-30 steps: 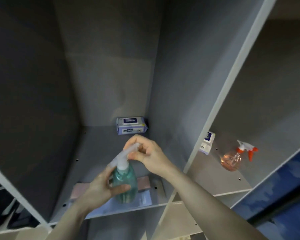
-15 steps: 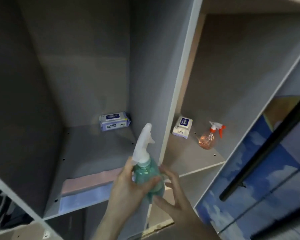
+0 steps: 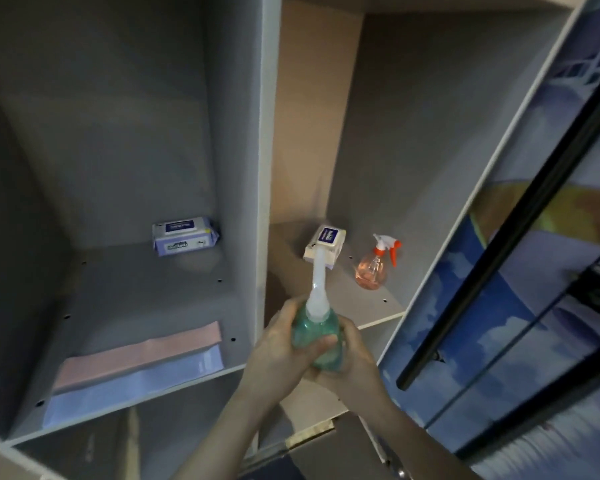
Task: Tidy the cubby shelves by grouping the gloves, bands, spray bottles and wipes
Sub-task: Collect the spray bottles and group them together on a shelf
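Two grey cubbies side by side, split by a white divider (image 3: 264, 168). Left cubby shelf (image 3: 146, 289): purple wipes pack (image 3: 184, 236) at the back right corner, pink band (image 3: 139, 355) and blue band (image 3: 132, 389) laid flat along the front edge. Right cubby shelf (image 3: 371, 306): white wipes pack (image 3: 324, 245) toward the back left, orange spray bottle (image 3: 374, 266) upright just beside it, nearer the right edge. Patterned blue panel with a black bar at far right.

Green spray bottle (image 3: 317, 336) held in front of the right cubby's front edge, white nozzle pointing up and inward. Left hand (image 3: 281, 355) wrapped round the body, thumb across the front. Right hand (image 3: 352, 351) cupping the far side and base, fingers curled on it.

Probable step: placing this bottle next to the orange one. Best done by carrying it in upright, clearing the divider and the white pack, setting the base flat on bare shelf beside the orange bottle without knocking it, trigger turned away, then releasing.
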The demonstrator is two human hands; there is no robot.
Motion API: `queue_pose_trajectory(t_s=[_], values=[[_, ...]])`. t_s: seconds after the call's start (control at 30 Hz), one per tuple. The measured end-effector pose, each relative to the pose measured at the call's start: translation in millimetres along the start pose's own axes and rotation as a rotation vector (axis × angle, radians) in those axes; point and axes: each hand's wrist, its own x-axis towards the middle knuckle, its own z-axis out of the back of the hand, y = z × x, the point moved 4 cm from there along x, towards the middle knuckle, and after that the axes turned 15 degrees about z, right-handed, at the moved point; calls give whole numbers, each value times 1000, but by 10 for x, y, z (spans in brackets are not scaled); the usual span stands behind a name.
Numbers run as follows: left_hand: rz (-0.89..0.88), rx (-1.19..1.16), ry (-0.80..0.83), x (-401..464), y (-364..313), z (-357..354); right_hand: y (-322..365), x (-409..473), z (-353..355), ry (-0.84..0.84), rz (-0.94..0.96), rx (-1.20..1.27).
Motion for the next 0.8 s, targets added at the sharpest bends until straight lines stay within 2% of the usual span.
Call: queue_pose_trajectory(t_s=[0.2,0.3,0.4,0.47,0.57,0.8], values=[[36,14,25,768,-130,-591,-678,526,552,2,-25,19],[101,-75,44,1129,-141,-888,-1124,770,831,11,-44,-3],[83,-163,-112,1409,-226,-1070,-1397,1044,1002,99,-47,-29],[80,-141,-157,1590,-303,-1159,-1548,1202,1039,164,-52,-78],[120,-91,-154,1911,-379,-1216,-1767,1396,1020,231,-61,-106],[281,-198,-88,2511,-225,-1309,-2006,1698,1066,397,-130,-222]])
